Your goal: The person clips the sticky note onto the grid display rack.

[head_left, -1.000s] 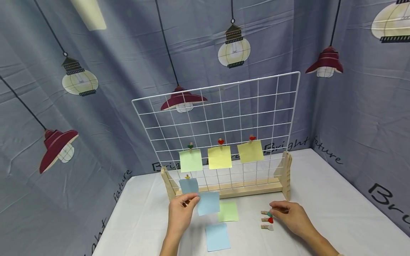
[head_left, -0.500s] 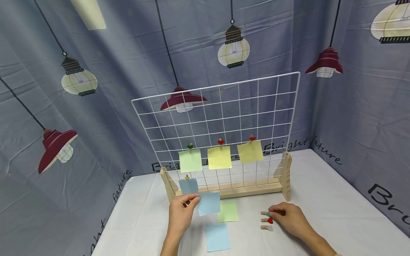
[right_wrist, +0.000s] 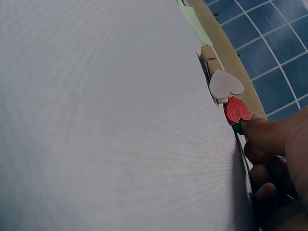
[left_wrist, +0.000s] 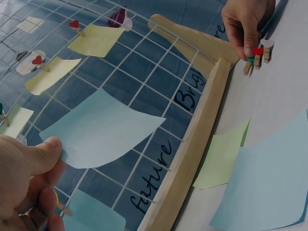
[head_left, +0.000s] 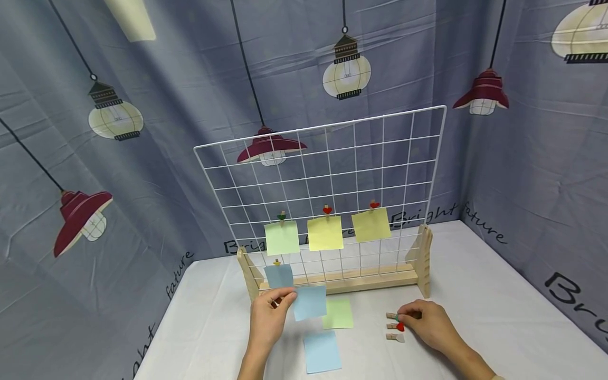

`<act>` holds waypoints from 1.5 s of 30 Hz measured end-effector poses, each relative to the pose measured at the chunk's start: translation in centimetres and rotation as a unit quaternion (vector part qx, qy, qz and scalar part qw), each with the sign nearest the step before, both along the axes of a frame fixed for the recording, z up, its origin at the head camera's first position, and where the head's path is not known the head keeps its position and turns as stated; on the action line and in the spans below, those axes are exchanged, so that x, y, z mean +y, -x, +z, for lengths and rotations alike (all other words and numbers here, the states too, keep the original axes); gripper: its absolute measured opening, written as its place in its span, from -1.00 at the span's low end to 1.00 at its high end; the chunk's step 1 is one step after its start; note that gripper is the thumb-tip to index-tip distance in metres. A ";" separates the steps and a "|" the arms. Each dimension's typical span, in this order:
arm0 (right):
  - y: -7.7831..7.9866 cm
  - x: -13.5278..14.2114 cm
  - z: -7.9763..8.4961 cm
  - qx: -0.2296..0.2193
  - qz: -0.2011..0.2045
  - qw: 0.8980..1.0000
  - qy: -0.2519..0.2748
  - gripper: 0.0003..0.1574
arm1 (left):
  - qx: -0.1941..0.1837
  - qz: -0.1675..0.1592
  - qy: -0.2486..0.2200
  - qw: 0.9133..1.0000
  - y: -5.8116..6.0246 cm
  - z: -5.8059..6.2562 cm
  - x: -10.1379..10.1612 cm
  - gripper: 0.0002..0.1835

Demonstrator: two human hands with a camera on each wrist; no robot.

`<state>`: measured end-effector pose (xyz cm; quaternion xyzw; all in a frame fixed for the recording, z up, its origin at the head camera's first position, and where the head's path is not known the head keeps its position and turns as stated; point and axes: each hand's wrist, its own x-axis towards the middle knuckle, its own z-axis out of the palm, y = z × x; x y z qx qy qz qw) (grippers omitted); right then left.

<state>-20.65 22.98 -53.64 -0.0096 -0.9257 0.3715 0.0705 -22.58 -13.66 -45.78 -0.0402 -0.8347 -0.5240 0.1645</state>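
Note:
My left hand [head_left: 267, 321] pinches a light blue sticky note [head_left: 311, 303] by its left edge between thumb and fingers, in front of the grid's lower part. In the left wrist view the note [left_wrist: 103, 130] bows slightly. At the right, my right hand [head_left: 431, 324] pinches the green-heart end of a small wooden clothespin [left_wrist: 247, 69] on the table. Beside it lie a red-heart clothespin [right_wrist: 238, 110] and a white-heart clothespin [right_wrist: 225, 84]. The fingers hide much of the green heart.
A white wire grid [head_left: 353, 163] stands in a wooden base [head_left: 370, 281]. Clothespins hold a green note [head_left: 282, 240], two yellow notes and a blue note [head_left: 279, 276] on it. Another green note [head_left: 339, 314] and a blue note [head_left: 323, 352] lie on the white tablecloth [head_left: 209, 316].
My right hand has shifted slightly left and down, its fingertips closing at the green-heart clothespin. My left hand and its blue note have stayed almost still.

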 end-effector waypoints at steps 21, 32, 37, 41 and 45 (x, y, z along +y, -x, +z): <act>0.2 0.1 3.0 0.007 0.007 0.999 0.042 -0.92 | 0.002 -0.001 -0.005 1.000 0.3 0.0 -0.1 -0.95; 0.1 -1.4 5.8 0.010 0.016 0.994 0.105 -0.91 | 0.009 -0.004 -0.008 1.000 0.3 0.0 0.0 -0.94; 0.2 -1.9 6.7 0.016 0.028 0.987 0.156 -0.94 | 0.015 -0.004 -0.008 1.000 0.3 -0.1 -0.1 -0.93; 0.2 -2.0 7.0 0.028 0.026 0.987 0.157 -0.88 | 0.014 -0.004 -0.010 1.000 0.4 -0.2 -0.2 -0.92; 0.1 -2.1 7.2 0.033 0.022 0.988 0.146 -0.71 | 0.009 -0.004 -0.009 1.000 0.4 -0.2 -0.3 -0.92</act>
